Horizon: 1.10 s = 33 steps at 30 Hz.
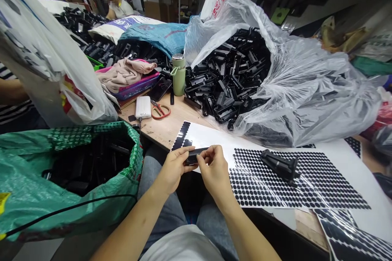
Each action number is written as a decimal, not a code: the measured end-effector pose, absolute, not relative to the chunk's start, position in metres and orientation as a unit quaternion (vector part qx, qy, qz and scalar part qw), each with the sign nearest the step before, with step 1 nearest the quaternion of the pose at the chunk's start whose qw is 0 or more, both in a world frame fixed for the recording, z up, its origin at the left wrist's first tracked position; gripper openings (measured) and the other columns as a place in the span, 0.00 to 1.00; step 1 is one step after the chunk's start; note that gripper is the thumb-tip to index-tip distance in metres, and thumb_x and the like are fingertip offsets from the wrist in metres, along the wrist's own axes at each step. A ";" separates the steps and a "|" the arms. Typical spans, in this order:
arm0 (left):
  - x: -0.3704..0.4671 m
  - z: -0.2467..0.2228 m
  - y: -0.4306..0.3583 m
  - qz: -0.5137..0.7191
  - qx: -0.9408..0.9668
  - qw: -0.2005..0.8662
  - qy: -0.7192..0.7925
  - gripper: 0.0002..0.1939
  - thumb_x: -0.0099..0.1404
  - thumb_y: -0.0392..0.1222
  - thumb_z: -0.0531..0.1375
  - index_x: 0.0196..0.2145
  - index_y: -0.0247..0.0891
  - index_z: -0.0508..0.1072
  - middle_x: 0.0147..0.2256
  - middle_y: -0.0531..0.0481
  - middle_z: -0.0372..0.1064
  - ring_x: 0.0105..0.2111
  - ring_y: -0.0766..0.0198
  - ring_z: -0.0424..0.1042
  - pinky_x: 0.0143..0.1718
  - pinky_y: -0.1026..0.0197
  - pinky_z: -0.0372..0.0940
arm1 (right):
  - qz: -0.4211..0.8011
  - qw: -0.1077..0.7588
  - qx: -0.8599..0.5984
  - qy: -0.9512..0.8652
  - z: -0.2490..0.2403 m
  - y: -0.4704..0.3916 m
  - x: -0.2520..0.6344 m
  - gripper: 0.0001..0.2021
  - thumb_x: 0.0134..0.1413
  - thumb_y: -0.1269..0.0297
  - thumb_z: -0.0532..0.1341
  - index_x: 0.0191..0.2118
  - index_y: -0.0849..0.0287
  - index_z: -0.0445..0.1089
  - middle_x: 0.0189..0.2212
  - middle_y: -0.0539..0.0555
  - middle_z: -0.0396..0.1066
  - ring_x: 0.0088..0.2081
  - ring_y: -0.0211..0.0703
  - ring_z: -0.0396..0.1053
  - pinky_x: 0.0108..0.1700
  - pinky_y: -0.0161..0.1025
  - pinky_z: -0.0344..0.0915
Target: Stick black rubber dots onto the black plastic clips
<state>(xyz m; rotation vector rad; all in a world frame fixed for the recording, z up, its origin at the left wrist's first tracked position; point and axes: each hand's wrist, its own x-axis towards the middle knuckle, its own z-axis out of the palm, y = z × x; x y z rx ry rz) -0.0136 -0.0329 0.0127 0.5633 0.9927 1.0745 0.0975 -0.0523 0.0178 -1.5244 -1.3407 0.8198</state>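
Observation:
My left hand (173, 169) holds a small, dark plastic part (196, 155) with a ribbed face, thumb on top and fingers beneath. Closed in a pinch, my right hand (216, 171) grips the right end of the same part; whether anything small sits between those fingertips is hidden. Both hands are over the front edge of the table. Just right of them lies a white sheet with rows of round black stickers (254, 189), its left part mostly bare. A black plastic assembly (280, 167) rests on that sheet.
A clear plastic bag (306, 89) spills black plastic parts (232, 73) onto the table. A green flask (178, 75), red-handled scissors (161, 111) and a white power bank (143, 107) stand left of it. A green sack (33, 167) of black parts is at my left. Another person (121, 6) sits behind.

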 end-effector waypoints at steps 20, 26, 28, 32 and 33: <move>0.017 -0.015 -0.010 0.401 0.272 0.721 0.496 0.09 0.60 0.32 0.55 0.39 0.29 0.70 0.31 0.42 0.73 0.28 0.61 0.75 0.37 0.55 0.69 | 0.231 0.232 -0.751 -0.573 -0.048 -0.011 0.239 0.08 0.50 0.66 0.53 0.23 0.59 0.62 0.28 0.55 0.66 0.32 0.43 0.64 0.36 0.38 0.58; 0.018 -0.015 -0.010 0.407 0.267 0.718 0.497 0.09 0.59 0.31 0.56 0.39 0.29 0.70 0.31 0.42 0.73 0.28 0.61 0.75 0.36 0.54 0.70 | 0.343 0.340 -0.668 -0.567 -0.013 -0.036 0.199 0.09 0.54 0.59 0.51 0.29 0.57 0.62 0.30 0.51 0.66 0.31 0.40 0.63 0.34 0.37 0.59; 0.020 -0.015 -0.011 0.405 0.274 0.720 0.491 0.09 0.58 0.32 0.57 0.39 0.30 0.70 0.31 0.42 0.73 0.28 0.60 0.75 0.36 0.54 0.70 | 0.347 0.372 -0.638 -0.578 -0.008 -0.039 0.183 0.08 0.54 0.61 0.51 0.28 0.57 0.61 0.32 0.52 0.64 0.33 0.40 0.62 0.36 0.37 0.59; 0.022 -0.014 -0.015 0.411 0.283 0.720 0.483 0.10 0.58 0.33 0.58 0.39 0.30 0.70 0.31 0.42 0.74 0.28 0.60 0.74 0.36 0.55 0.69 | 0.316 0.390 -0.645 -0.576 -0.009 -0.039 0.166 0.07 0.54 0.65 0.51 0.26 0.57 0.58 0.33 0.53 0.61 0.36 0.41 0.62 0.40 0.39 0.59; 0.022 -0.013 -0.016 0.414 0.284 0.719 0.481 0.11 0.57 0.34 0.59 0.39 0.30 0.70 0.31 0.42 0.74 0.28 0.61 0.74 0.36 0.55 0.69 | 0.308 0.391 -0.651 -0.573 -0.010 -0.039 0.165 0.07 0.54 0.66 0.51 0.26 0.57 0.58 0.33 0.53 0.61 0.36 0.41 0.61 0.41 0.40 0.59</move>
